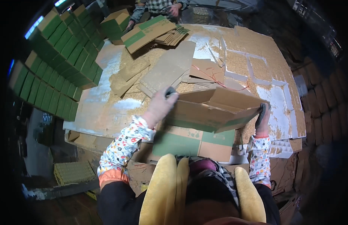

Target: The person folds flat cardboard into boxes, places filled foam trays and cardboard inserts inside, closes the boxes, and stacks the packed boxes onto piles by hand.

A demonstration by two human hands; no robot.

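Observation:
Between my two hands is a partly opened cardboard carton point(204, 112), brown with a green band, tilted above the near edge of the table. My left hand point(160, 107) grips its left end, fingertips dark as if covered. At the right corner, my right hand point(263, 116) closes on the board with dark-covered fingers. Flowered sleeves cover both forearms. Beneath the carton lie flat green-and-brown cartons point(215, 144), right in front of my body. Behind it are a grey cardboard sheet point(170, 63) and some red string point(219, 79).
Loose grain-like husks point(249, 43) and white dividers point(259, 81) cover the table's right side. More folded cartons point(149, 33) lie at the far side, near another person's hand point(175, 9). Green boxes point(69, 48) are stacked high at the left; brown stacks point(324, 101) stand right.

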